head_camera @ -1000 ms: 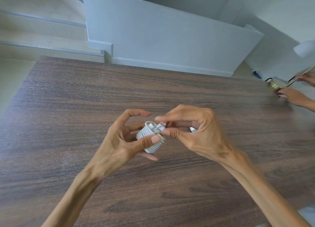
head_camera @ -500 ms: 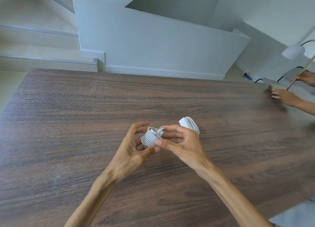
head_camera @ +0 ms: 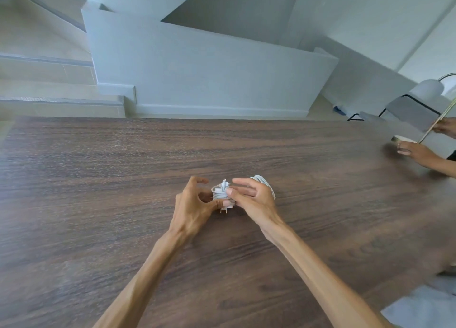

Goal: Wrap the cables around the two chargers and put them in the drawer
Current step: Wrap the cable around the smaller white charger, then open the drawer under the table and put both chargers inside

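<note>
White wrapped charger (head_camera: 221,196) sits pinched between left hand (head_camera: 191,208) grip and right hand (head_camera: 251,200) fingertips.

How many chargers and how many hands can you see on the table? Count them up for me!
Chargers with cable wound round them: 2, one held between the left hand and right hand, one behind the right hand.
Hands: 4, those two plus another person's two at the far right.
Total: 6.
</note>
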